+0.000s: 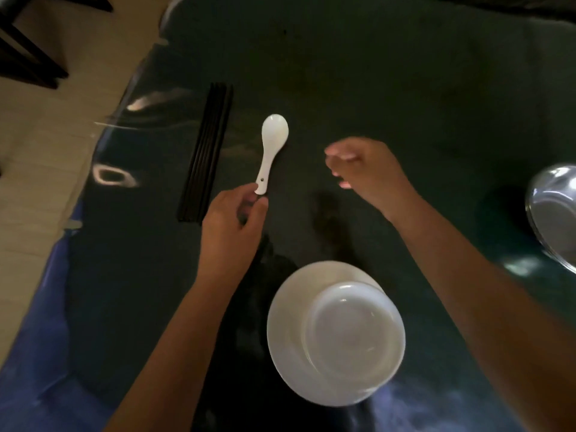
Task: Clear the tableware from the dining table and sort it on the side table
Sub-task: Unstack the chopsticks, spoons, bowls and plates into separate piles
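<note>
The left hand pinches the very end of the white spoon between thumb and fingertips, with the rest of the spoon lying out ahead of it, bowl up and pointing away, on or just above the dark table; whether the bowl rests on the surface cannot be told. The right hand hangs over the table to the right of the spoon, fingers loosely curled, holding nothing, and blurred. The grip is at the handle tip only, so the heavier bowl end could swing or slip out if the spoon is lifted quickly, and a glazed spoon dropped on this hard glossy top could chip. Just left of the spoon lies a neat bundle of black chopsticks, close enough for the spoon to knock them askew. Nearer the person, a white bowl sits stacked on a white plate, and a glass bowl shows at the right edge. The spoon looks smooth, glossy and clean, with a small hole near its handle end.
</note>
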`<state>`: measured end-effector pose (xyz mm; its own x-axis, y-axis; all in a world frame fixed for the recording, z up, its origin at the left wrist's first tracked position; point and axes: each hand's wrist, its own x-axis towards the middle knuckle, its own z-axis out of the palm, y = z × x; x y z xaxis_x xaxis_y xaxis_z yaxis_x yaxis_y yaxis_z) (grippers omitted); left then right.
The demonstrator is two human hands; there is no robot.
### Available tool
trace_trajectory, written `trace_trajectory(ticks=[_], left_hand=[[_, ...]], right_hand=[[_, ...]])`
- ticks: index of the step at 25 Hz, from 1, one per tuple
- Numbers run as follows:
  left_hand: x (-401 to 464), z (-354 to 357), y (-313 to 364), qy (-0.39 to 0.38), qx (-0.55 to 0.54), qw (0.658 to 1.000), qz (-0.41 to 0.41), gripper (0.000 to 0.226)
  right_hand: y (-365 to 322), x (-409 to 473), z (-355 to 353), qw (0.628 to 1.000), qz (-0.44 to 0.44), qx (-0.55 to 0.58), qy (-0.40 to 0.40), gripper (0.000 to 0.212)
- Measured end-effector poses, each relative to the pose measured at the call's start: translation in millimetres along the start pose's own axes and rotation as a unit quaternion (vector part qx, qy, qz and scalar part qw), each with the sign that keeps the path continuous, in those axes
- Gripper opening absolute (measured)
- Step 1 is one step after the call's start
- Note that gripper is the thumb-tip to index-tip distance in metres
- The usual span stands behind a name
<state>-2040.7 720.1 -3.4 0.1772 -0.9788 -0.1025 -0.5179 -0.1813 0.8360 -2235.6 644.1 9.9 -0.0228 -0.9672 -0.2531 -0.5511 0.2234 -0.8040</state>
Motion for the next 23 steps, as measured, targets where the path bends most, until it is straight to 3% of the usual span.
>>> trace_trajectory(ticks=[3,6,8,12,16,23], left_hand=[[-68.5,-17.7,-2.9,-0.145,-0.030,0.989,0.016,0.054],[-118.8,-16.6,-10.7,-0.307,0.023,0.951,0.021,0.092],[-135.5,-7.7,-17.6,-0.360,0.066,0.929,0.052,0.100],[-144.6,5.9,-26.7,-0.309,0.066,0.945,0.083,0.086],[-140.6,9.4,-21.5,-0.267,0.087,0.955,0.091,0.081],[-38.7,16.1,17.4,-0.215,0.133,0.947,0.199,0.069]], right_hand=[[31.9,-103.1,-20.6,0.998,-0.007,-0.055,0.024,0.017],[50.7,-175.8,-24.1,0.998,0.040,-0.046,-0.016,0.026],[64.0,-198.3,-21.9,0.997,0.056,-0.046,-0.034,0.035],[81.5,-206.1,-16.0,0.994,0.095,-0.027,-0.042,0.040],[75.8,-198.9,-21.3,0.997,0.061,-0.029,-0.025,0.039],[53.1,-112.6,-41.1,1.000,-0.004,0.022,0.006,0.037]])
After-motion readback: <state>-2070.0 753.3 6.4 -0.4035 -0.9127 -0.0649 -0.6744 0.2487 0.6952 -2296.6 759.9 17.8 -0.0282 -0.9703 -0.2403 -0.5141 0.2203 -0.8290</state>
